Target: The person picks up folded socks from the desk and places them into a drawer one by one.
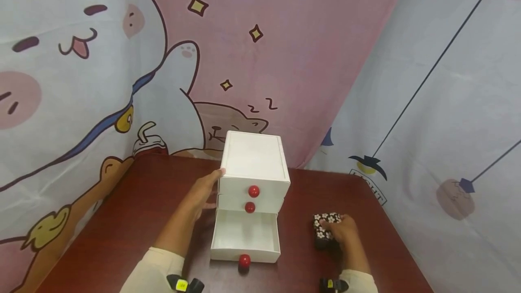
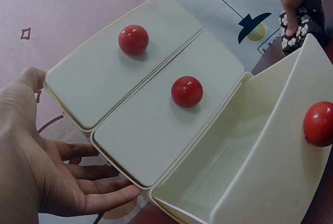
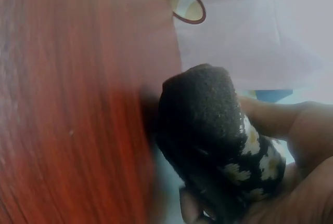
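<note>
A white desktop drawer unit (image 1: pixel 254 155) stands on the table, with red ball knobs on its front. Its top and middle drawers are pushed in, while the bottom drawer (image 1: pixel 246 234) is pulled out and its bare white floor shows. My left hand (image 1: pixel 203 191) rests against the unit's left side, thumb at the upper edge, and in the left wrist view its fingers (image 2: pixel 112 195) lie fairly straight along that side. To the right of the unit, my right hand (image 1: pixel 343 229) grips a black, soft-looking folded bundle with white flowers (image 1: pixel 323 229), close over the table.
The dark red-brown table (image 1: pixel 163 180) reaches back to a hanging cartoon cloth (image 1: pixel 285 58) behind the unit. More of that cloth (image 1: pixel 456 103) runs along the right side. A dark strap with a small device (image 1: pixel 185 284) sits on the left wrist.
</note>
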The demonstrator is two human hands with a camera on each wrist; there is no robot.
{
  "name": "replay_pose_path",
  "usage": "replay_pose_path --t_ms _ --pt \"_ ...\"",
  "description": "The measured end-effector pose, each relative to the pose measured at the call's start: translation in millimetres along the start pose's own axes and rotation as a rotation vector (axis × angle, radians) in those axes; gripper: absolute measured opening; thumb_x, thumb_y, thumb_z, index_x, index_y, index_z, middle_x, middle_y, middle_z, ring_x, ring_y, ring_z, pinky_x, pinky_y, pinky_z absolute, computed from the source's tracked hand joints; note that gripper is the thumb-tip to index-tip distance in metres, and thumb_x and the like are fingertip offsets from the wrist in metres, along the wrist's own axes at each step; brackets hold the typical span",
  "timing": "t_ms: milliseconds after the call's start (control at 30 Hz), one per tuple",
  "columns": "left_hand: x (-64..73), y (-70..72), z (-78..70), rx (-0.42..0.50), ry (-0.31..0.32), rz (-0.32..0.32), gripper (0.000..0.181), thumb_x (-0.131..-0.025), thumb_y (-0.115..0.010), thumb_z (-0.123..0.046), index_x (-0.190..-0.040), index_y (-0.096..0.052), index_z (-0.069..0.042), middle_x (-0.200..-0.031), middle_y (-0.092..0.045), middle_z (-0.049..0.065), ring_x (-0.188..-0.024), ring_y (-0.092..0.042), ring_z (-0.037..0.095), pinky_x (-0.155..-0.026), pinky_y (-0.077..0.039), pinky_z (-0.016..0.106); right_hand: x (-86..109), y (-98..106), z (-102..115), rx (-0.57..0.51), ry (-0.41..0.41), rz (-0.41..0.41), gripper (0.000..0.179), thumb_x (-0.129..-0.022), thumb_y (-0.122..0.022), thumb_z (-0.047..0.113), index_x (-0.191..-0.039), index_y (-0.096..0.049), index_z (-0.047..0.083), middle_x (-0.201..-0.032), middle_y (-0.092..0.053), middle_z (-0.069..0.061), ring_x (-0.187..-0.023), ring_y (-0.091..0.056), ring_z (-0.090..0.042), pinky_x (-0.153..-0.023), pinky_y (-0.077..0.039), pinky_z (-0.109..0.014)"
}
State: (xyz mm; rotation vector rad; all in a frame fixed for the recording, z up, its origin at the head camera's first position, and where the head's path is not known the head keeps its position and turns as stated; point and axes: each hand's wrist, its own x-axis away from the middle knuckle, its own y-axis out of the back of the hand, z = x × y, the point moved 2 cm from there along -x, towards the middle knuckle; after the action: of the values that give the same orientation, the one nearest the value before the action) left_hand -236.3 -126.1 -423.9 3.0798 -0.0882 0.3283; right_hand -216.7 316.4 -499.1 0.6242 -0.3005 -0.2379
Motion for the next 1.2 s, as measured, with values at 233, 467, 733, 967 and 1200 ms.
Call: replay_pose_path --t_ms 233,467,733,967,1200 --pt "-1.6 0.2 -0.4 0.01 0.01 0.009 0.081 -0.104 -0.054 -0.066 -0.162 -0.05 -0.009 -0.168 -0.046 0.024 -0.155 -0.046 0.051 -0.114 -0.049 0.072 8.9 5.1 9.8 -0.009 0.059 -0.023 0.088 -0.105 -0.071 0.033 -0.158 -0.023 -0.019 -0.153 -0.04 -0.048 -0.126 -0.058 -0.06 -0.112 -0.045 -0.072" --pt "-0.7 0.9 -0.2 0.0 0.013 0.014 0.081 -0.104 -0.054 -0.066 -0.162 -0.049 -0.009 -0.167 -0.046 0.024 -0.155 -0.047 0.051 -0.113 -0.05 0.072 26.7 10.1 29.5 0.03 0.095 -0.038 0.095 -0.103 -0.074 0.045 -0.159 -0.027 -0.015 -0.164 -0.031 -0.044 -0.151 -0.035 -0.062 -0.121 -0.036 -0.074" --pt "-0.2 1.0 -0.6 0.007 0.003 0.016 0.082 -0.104 -0.053 -0.067 -0.161 -0.05 -0.007 -0.166 -0.048 0.024 -0.155 -0.046 0.052 -0.113 -0.05 0.072 55.1 8.7 57.9 -0.015 0.151 -0.046 0.099 -0.1 -0.077 0.05 -0.162 -0.03 -0.012 -0.169 -0.029 -0.042 -0.157 -0.032 -0.059 -0.128 -0.03 -0.072" --pt "-0.7 1.7 -0.2 0.019 0.013 0.006 0.083 -0.104 -0.054 -0.066 -0.16 -0.051 -0.006 -0.168 -0.045 0.023 -0.155 -0.045 0.052 -0.114 -0.049 0.072 81.0 -2.0 77.0 -0.116 0.213 -0.053 0.068 -0.099 -0.082 0.041 -0.143 -0.051 -0.001 -0.132 -0.067 -0.025 -0.105 -0.07 -0.025 -0.091 -0.059 -0.035" --pt "-1.5 1.1 0.2 0.016 0.016 0.002 0.082 -0.104 -0.054 -0.066 -0.16 -0.051 -0.006 -0.165 -0.05 0.024 -0.154 -0.048 0.05 -0.114 -0.05 0.071 100.1 -21.2 92.4 -0.271 0.239 0.004 0.059 -0.098 -0.084 0.028 -0.139 -0.053 0.0 -0.122 -0.071 -0.018 -0.091 -0.071 -0.013 -0.075 -0.061 -0.025"
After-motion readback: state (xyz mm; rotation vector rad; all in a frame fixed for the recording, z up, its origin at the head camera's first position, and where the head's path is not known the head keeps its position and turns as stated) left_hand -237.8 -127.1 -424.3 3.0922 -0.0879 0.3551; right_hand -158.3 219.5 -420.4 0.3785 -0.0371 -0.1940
